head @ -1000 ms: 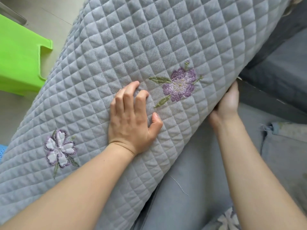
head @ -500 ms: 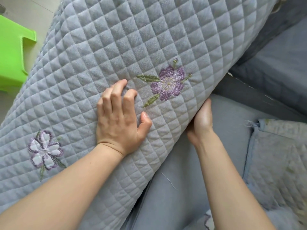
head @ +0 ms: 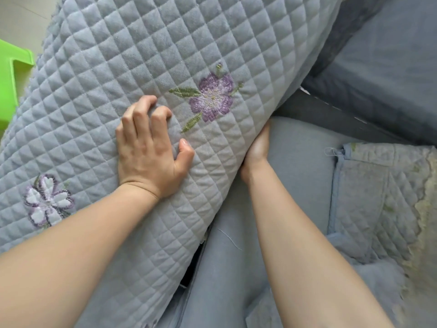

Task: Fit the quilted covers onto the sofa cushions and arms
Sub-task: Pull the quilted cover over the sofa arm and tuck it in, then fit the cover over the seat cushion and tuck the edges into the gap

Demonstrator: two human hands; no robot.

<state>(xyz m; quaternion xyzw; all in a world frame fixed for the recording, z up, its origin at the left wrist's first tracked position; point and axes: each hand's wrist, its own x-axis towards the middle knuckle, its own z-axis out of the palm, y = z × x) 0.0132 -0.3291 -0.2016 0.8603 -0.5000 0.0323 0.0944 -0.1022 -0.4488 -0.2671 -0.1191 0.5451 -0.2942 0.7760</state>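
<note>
Beside the purple flower (head: 212,98), left hand (head: 151,152) grips quilted cover (head: 118,55)

quilted cushion (head: 142,55) blocks left, sofa seat (head: 300,166) free beside it

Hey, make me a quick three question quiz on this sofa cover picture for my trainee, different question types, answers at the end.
1. True or false: the left hand lies on top of the quilted cover.
2. The embroidered flower nearest the left fingertips is: A purple, B white, C green.
3. Fill in: the right hand reaches ___ the quilted cover's edge.
Key: 1 true; 2 A; 3 under.
</note>
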